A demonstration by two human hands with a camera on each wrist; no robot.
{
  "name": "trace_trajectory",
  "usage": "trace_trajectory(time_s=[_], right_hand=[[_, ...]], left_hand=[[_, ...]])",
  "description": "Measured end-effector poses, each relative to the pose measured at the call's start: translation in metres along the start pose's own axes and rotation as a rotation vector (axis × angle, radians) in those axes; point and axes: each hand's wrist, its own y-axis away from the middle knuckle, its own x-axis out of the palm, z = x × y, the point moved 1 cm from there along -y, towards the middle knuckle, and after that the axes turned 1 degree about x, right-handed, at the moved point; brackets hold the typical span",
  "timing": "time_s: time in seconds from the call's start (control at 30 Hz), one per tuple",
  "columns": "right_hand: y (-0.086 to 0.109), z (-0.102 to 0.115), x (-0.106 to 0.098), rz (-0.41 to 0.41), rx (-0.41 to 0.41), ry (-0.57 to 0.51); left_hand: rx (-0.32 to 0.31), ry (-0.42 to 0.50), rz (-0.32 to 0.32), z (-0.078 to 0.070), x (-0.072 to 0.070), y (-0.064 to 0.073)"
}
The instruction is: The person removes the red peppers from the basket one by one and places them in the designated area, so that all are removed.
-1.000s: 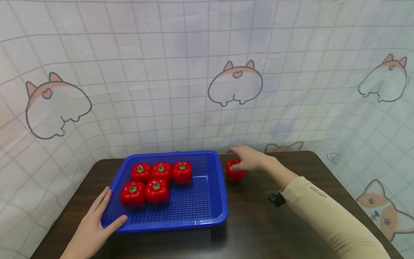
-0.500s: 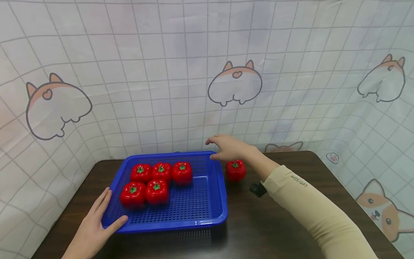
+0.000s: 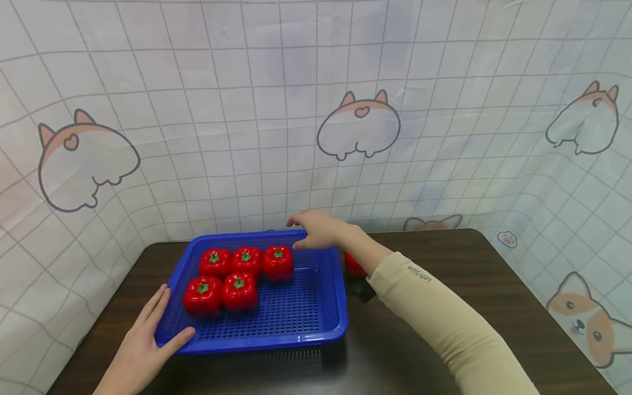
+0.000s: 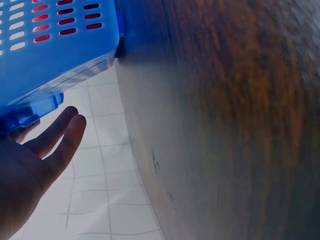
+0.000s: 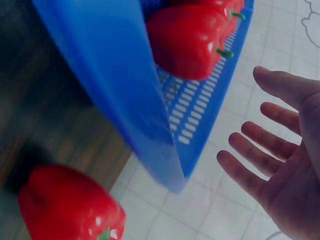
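Five peppers inside the basket, a sixth outside

Take the basket as a clock, 12 at its far side. The left hand [image 3: 140, 343] is at 8 o'clock on the blue basket [image 3: 247, 344], fingers straight and apart, thumb over the rim; how hard it presses, I cannot tell. The left wrist view adds the slotted outer wall, red showing through. Inside, the five red peppers [image 3: 239, 293] run from 9 round to nearly 1 o'clock, three behind two. The right hand [image 3: 318, 229] is by the far right corner, between 1 and 2; the right wrist view shows its palm, fingers spread and clear of basket and peppers. The sixth pepper [image 3: 352, 267] sits on the brown table [image 3: 494, 296] between 2 and 3 o'clock, just beside the basket. In the head view the right forearm covers part of it; the right wrist view shows its side and some green stem, cut off at the lower edge.

A white sheet [image 3: 266, 120] with a grid and cartoon dogs stands left, behind and right. A black gadget [image 3: 362, 291] is beside the right cuff, near 3 o'clock. The cream sleeve [image 3: 439, 315] bears dark letters, seemingly "LetsSlim".
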Motion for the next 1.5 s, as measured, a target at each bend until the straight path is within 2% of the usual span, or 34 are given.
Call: trace_trajectory(time_s=[0.27, 0.53, 0.8, 0.97, 1.1, 1.37, 1.5], right_hand=[[-0.017, 0.013, 0.016, 0.043, -0.011, -0.093], [-0.029, 0.025, 0.027, 0.069, 0.000, -0.099], [-0.034, 0.038, 0.039, 0.127, 0.065, -0.056], [-0.032, 0.042, 0.045, 0.139, 0.094, -0.013], [-0.032, 0.042, 0.050, 0.145, 0.115, 0.030], [-0.033, 0.043, 0.056, 0.186, 0.153, 0.039], [-0.033, 0.046, 0.057, 0.197, 0.156, 0.064]], left_hand=[[0.018, 0.006, -0.016, 0.000, 0.000, 0.001], [0.009, 0.005, -0.015, 0.001, -0.003, 0.002], [0.002, -0.018, 0.005, 0.000, -0.002, 0.001], [0.051, -0.077, 0.000, -0.001, -0.002, -0.002], [0.096, -0.098, -0.035, -0.002, -0.002, -0.002], [0.126, -0.093, -0.071, -0.001, -0.001, -0.001], [0.107, -0.061, -0.061, -0.001, -0.001, -0.001]])
